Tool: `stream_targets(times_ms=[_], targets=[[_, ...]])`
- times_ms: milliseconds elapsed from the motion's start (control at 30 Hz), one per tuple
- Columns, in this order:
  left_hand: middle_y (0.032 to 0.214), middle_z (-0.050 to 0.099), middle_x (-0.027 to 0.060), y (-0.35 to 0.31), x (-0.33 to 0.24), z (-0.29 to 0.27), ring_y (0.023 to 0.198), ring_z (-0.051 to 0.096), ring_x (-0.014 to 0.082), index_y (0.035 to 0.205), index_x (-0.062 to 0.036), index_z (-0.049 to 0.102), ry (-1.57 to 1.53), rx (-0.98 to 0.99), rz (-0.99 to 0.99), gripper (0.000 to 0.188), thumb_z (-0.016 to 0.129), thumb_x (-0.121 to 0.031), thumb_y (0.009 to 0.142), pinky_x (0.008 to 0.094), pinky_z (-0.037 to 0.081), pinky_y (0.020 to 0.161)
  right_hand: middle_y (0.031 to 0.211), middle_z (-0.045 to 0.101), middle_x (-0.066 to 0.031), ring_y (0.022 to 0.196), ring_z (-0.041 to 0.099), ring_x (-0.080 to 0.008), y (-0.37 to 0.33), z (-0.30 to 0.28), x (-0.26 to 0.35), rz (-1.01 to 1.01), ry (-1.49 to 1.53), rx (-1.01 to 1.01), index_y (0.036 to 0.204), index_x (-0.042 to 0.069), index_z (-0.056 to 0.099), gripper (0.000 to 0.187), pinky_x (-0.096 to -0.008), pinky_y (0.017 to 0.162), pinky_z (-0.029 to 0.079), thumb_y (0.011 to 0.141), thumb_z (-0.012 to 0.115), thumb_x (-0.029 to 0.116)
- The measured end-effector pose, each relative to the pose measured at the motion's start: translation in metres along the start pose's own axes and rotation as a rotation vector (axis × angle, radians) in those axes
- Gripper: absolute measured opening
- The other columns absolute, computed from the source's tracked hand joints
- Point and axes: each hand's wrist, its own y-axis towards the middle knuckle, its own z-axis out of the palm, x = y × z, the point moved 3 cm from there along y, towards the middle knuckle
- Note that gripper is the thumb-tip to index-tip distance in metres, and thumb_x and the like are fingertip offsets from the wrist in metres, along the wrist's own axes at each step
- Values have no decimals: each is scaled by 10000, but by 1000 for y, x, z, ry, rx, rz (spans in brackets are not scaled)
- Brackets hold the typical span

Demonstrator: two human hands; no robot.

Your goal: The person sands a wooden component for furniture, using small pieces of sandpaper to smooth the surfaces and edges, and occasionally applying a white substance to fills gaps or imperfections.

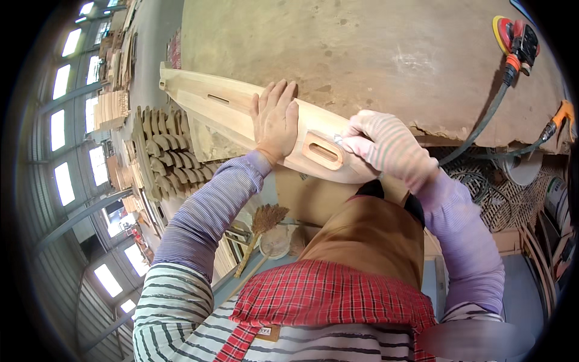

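A long pale wooden board (235, 114) with slots cut in it lies slantwise over the near edge of the workbench. My left hand (277, 120), bare, rests flat on its face with the fingers stretched out. At the board's near right end is an oval slot (324, 151) inside a raised rounded block. My right hand (389, 145), in a pale striped glove, is closed at the board's edge right beside this block. A small whitish bit shows at its fingertips, too little to name.
The brown workbench top (362, 48) spreads beyond the board. A red and yellow sander (515, 39) with a grey hose stands at the far right, near an orange air gun (564, 117). Curved wooden parts (169, 145) are stacked at left. A broom (265, 220) is below the bench edge.
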Motion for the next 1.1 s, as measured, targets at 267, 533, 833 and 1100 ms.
stream_targets(times_ms=[267, 533, 833, 1100], targets=[[1480, 478, 109, 1, 1, 2, 1421, 342, 293, 1446, -114, 491, -15, -10, 23, 485, 367, -290, 1012, 489, 120, 1196, 862, 671, -166, 799, 639, -327, 38, 7, 22, -22, -72, 21, 903, 42, 654, 161, -379, 723, 500, 852, 701, 186], [1478, 457, 121, 6, -2, 1, 1414, 333, 304, 1444, -98, 476, -64, 12, 50, 487, 398, -299, 1007, 536, 123, 1184, 839, 645, -190, 791, 608, -369, 69, 19, 23, -39, -125, 94, 873, 27, 638, 170, -409, 736, 486, 865, 684, 190], [1490, 447, 103, 4, 2, -2, 1431, 313, 300, 1452, -94, 467, -81, 40, 48, 489, 373, -278, 1009, 521, 92, 1199, 763, 593, -99, 658, 550, -206, -76, 27, 6, -186, 34, -489, 839, 23, 648, 86, -328, 619, 466, 845, 712, 80], [1484, 459, 106, 6, -2, 0, 1421, 329, 292, 1438, -115, 491, -82, 33, 70, 471, 377, -284, 1013, 520, 96, 1196, 794, 586, -99, 747, 587, -293, -32, 49, 7, -64, -334, -755, 858, 67, 642, 103, -400, 651, 474, 836, 727, 120]])
